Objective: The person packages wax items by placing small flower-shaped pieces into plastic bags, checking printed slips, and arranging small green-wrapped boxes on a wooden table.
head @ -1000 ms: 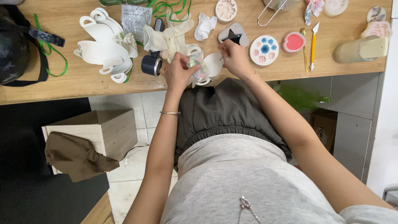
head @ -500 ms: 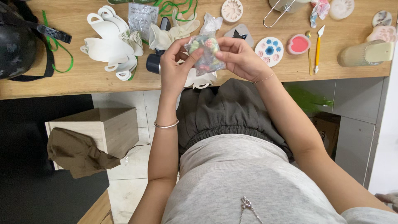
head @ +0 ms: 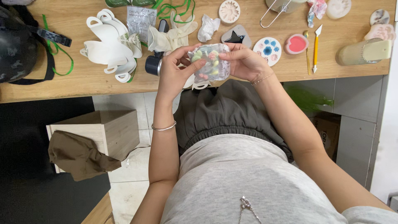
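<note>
Both hands on a clear bag (head: 208, 62) w/ small coloured bits inside, held up just over the desk (head: 83, 81) edge. Left hand (head: 176, 74) pinches its left side, right hand (head: 244, 61) grips the right. Gloves (head: 172, 37) & white cups (head: 110, 43) behind.

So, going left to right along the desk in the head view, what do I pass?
Black bag → white moulded pieces → clear packet of coloured beads held in both hands → round blue-dotted dish → pink heart mould → yellow tool → pale cylinder.
</note>
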